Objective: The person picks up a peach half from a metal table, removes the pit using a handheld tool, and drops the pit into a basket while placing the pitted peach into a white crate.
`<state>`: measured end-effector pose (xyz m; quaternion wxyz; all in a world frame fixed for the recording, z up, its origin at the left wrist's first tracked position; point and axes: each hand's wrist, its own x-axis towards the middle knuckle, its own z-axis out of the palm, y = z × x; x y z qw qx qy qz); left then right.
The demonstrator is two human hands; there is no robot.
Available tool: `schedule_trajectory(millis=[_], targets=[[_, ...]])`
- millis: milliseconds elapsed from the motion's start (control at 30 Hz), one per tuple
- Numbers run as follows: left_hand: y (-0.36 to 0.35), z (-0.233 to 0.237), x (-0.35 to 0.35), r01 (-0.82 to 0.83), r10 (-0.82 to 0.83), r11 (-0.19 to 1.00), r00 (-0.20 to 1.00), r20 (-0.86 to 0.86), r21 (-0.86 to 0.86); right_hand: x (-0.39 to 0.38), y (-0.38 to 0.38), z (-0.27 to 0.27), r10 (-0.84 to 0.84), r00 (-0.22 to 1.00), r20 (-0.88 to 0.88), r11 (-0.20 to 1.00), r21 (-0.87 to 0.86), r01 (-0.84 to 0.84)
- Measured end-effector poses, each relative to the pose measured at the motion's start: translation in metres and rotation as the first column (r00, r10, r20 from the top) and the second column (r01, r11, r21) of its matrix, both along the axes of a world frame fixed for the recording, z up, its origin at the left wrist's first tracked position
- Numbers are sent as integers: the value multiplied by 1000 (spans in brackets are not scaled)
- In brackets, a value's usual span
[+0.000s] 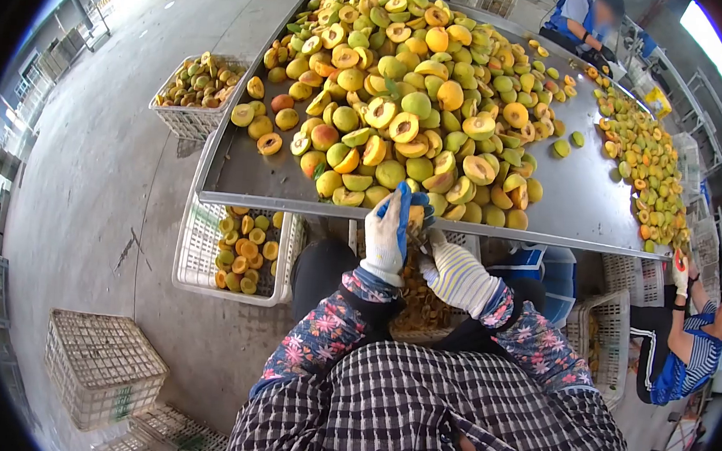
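Note:
At the near edge of the metal table my left hand, in a white glove with blue fingers, is closed around a yellow peach half, partly hidden by the fingers. Close on its right, my right hand, in a striped white glove, has its fingers curled toward the fruit. What it grips, if anything, is hidden. Beyond both hands a large heap of yellow-green peaches, many of them halved with stones or hollows showing, covers the tabletop. Under my hands sits a crate of brownish scraps, mostly covered by my arms.
A white crate with peach halves stands below the table's left corner. Another crate of fruit stands left of the table. Stacked empty crates are at lower left. Co-workers sit along the right side and far corner.

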<state>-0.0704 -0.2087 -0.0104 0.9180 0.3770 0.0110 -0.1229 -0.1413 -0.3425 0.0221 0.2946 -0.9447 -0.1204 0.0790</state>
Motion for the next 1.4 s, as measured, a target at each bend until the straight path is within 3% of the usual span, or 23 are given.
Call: schedule_trajectory(millis=[100,167,233,300,367,400,467,633,700,733,800,867,900,933,967,1067,1133,1200,1233,1267,1333,1367,1400], targets=[[0,0,-5,-26,26,999,999,33,22,2,-2,-26,64,996,60,869,487,-85],[-3,0,-6,-44,44,999,998,48,11,5,-9,-23,113,994,-2,918,382,-104],[-2,-5,-3,4,-6,999,997,76,36,1,-8,-7,18,991,-129,998,68,-9],[-1,-13,7,72,-86,967,995,45,245,-1,-8,-3,-9,996,-91,999,45,13],[2,-4,3,164,-172,963,985,16,214,-4,-16,-34,80,984,160,940,316,-128],[4,10,-3,118,-152,947,984,92,300,-5,-14,-16,85,988,-125,902,431,-23],[0,3,-7,92,-117,976,986,121,197,-7,-10,21,33,766,-642,816,460,350],[6,-1,2,278,-298,944,950,95,179,-4,-24,-1,52,991,-120,960,278,-16],[3,-2,1,130,-180,971,951,252,203,-1,-29,-17,113,987,118,982,138,-129],[-1,3,-5,-5,-82,969,936,342,246,-1,-26,-23,99,977,187,958,248,-144],[1,4,-11,-75,-14,952,958,286,297,-9,-6,22,-41,895,-444,857,445,260],[3,14,-12,-21,-35,960,980,194,280,-12,-1,27,-12,719,-695,743,474,471],[3,18,-13,7,-47,963,988,146,268,-10,-8,-5,-23,919,-394,851,474,225],[2,19,-10,51,-85,952,991,101,302,-4,-17,-47,31,998,-45,929,369,-13],[1,15,-5,107,-148,936,984,98,336,-1,-17,-53,144,944,297,963,176,-202],[5,6,8,290,-329,844,944,8,450,-5,-24,-56,57,996,65,989,135,-66],[4,0,12,358,-383,881,923,22,309,-12,-15,-21,46,985,-165,926,376,20],[3,-3,10,371,-392,904,918,64,210,-15,-9,18,51,875,-482,848,484,217],[13,14,8,356,-430,861,891,145,363,-14,-10,31,53,742,-669,815,458,355],[8,-10,13,355,-385,912,914,127,205,-19,-15,22,181,769,-614,686,638,349],[5,-14,13,250,-300,950,894,332,185,-19,-8,41,133,782,-610,690,623,368],[10,9,7,200,-311,923,890,334,328,-19,-5,38,107,723,-683,641,603,474],[8,2,13,415,-425,905,888,178,90,-17,-6,35,115,700,-705,646,588,487]])
